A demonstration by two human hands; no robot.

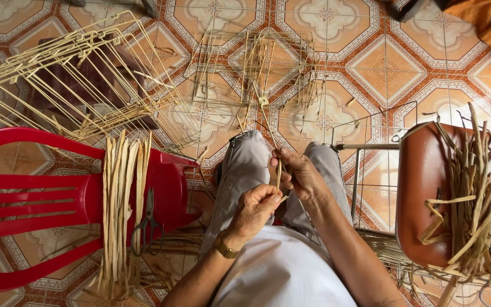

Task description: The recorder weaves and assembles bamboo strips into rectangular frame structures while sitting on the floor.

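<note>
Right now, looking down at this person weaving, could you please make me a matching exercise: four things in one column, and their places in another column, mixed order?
Things:
1. scissors
2. flat straw strips
3. darker curled strips
4. thin strip

Places:
A. pinched between the left hand and right hand
B. heaped on the brown chair, on the person's right
C. laid across the seat of the red plastic chair
D. on the red chair seat, right beside the flat strips

Pairs: 1-D, 2-C, 3-B, 4-A
</note>
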